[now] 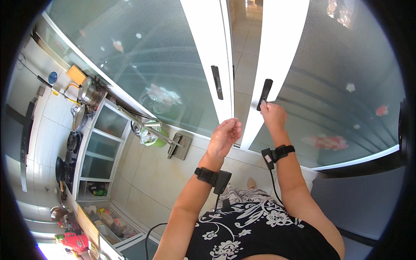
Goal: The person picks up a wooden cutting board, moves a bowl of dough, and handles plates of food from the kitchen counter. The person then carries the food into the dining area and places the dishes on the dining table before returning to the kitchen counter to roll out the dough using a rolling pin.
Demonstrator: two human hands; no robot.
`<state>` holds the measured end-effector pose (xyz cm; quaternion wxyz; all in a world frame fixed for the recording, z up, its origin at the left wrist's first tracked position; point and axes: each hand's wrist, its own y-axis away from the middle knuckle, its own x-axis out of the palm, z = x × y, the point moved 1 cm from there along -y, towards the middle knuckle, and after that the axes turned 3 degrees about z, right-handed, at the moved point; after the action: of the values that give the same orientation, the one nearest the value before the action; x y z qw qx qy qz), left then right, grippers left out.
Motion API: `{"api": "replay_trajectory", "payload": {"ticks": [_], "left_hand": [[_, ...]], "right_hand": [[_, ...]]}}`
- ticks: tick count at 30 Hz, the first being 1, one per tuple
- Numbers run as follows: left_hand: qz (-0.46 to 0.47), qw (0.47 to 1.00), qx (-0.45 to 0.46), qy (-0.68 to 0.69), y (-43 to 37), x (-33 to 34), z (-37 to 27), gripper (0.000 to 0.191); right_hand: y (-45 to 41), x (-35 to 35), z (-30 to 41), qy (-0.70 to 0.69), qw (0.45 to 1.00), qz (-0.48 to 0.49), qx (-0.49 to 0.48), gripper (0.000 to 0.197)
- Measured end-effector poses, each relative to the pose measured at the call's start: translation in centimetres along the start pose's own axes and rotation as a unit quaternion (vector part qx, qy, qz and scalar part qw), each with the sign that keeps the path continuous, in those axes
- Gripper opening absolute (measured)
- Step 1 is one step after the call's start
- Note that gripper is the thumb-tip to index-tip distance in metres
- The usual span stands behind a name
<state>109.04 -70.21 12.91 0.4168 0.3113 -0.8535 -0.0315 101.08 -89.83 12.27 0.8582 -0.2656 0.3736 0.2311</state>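
Two sliding doors with white frames and frosted, flower-printed glass stand before me, a narrow gap between them. My right hand (273,116) has its fingertips at the lower end of the black recessed handle (267,88) on the right door frame (282,39). Loosely curled and holding nothing, my left hand (225,138) hovers by the lower edge of the left door frame (208,35). That door's own black handle (217,82) is above this hand, untouched. Black straps with small boxes and cables circle both wrists.
Pale floor tiles (152,175) lie underfoot. A broom and dustpan (183,146) stand by the green bin (159,142) at left. Beyond them runs a counter with a gas stove (70,162), a steel pot (91,92) and an open drawer (113,224). A grey appliance (357,198) stands at my right.
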Motion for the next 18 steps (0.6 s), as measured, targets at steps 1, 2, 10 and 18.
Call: {"api": "replay_trajectory", "payload": {"ticks": [1,2,10,18], "left_hand": [[-0.001,1.000,0.000,-0.003,-0.2,0.2,0.1,0.021],[-0.003,1.000,-0.001,-0.007,-0.4,0.3,0.1,0.021],[0.003,0.999,0.017,-0.027,-2.5,2.2,-1.1,0.026],[0.000,1.000,0.028,-0.004,-5.0,4.3,-1.0,0.031]], "right_hand": [[0.0,0.0,-0.3,-0.004,1.000,-0.004,-0.001,0.041],[0.0,0.1,-0.6,-0.006,1.000,-0.005,0.001,0.041],[-0.1,-0.6,-1.9,0.004,1.000,0.009,0.021,0.040],[0.0,-1.4,-3.7,-0.005,1.000,0.007,0.028,0.039]]}}
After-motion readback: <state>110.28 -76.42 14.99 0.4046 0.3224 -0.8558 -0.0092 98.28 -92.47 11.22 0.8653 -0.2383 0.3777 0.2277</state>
